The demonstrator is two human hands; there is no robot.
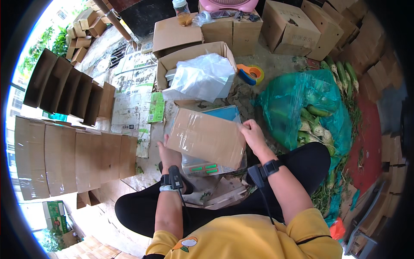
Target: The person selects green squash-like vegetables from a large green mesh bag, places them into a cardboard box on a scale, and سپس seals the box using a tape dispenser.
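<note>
A brown cardboard box (207,137), with clear tape across the face turned up to me, is tilted above a digital scale (207,169) with lit green displays. My right hand (254,134) grips the box at its right upper corner between thumb and fingers. At the lower left edge of the box is my left hand (169,153), its visible fingers apart. Whether it touches the cardboard cannot be told. Part of a blue surface (223,113) shows behind the box, which hides most of the scale.
White radishes (318,129) fill a green plastic bag (281,100) on the right; several more (344,76) lie behind. An orange-and-blue tape dispenser (250,74) is near an open carton (228,51) holding clear plastic bags (203,76). Stacked cardboard boxes (61,155) stand left.
</note>
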